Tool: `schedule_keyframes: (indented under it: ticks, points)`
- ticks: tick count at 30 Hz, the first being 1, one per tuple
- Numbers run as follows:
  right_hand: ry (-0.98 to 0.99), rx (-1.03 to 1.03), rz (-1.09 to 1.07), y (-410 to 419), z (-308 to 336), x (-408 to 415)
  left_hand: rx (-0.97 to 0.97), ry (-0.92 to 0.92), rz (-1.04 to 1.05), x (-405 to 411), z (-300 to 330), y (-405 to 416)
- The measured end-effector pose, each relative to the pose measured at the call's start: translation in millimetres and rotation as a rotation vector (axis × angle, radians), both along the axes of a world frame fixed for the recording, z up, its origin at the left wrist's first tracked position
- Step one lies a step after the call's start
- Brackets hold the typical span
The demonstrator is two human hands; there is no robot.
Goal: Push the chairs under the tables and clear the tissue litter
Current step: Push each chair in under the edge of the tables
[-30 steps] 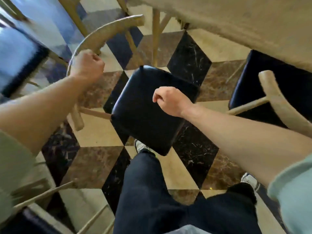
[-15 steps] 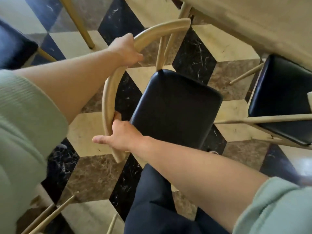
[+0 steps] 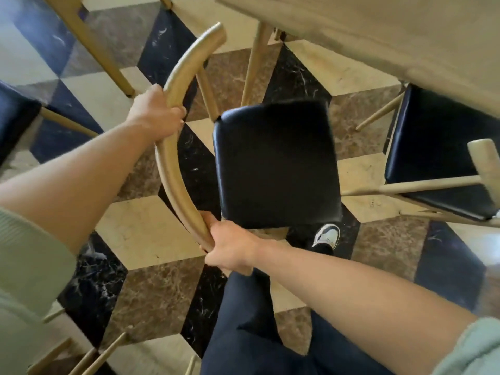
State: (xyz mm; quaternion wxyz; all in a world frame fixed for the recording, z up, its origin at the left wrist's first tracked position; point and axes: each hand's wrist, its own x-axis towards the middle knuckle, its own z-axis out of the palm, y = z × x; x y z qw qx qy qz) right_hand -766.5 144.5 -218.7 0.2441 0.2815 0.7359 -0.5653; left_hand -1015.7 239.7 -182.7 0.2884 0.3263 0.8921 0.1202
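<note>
A wooden chair (image 3: pixel 176 169) with a curved backrest and a black padded seat (image 3: pixel 276 163) stands in front of me on the patterned floor. My left hand (image 3: pixel 157 115) grips the upper part of the curved backrest. My right hand (image 3: pixel 230 247) holds the backrest's lower end, near the seat's corner. The pale wooden table (image 3: pixel 378 31) fills the upper right, and the seat's far edge sits just short of it. No tissue litter shows in this view.
A second black-seated chair (image 3: pixel 438 158) stands at the right, partly under the table. Another chair's dark seat (image 3: pixel 13 115) and legs are at the left edge. More wooden legs (image 3: pixel 94 355) lie at the bottom left. My dark trousers and a shoe (image 3: pixel 327 235) are below the seat.
My right hand came off the air above the seat and took hold of the backrest's lower end. The chair has turned and shifted toward the table.
</note>
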Motion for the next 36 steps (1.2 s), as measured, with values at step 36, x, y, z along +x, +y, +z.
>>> schedule_keyframes:
  ticks: [36]
  points:
    - [-0.325, 0.728, 0.236, 303, 76, 226, 0.073, -0.869, 0.745, 217, 16, 89]
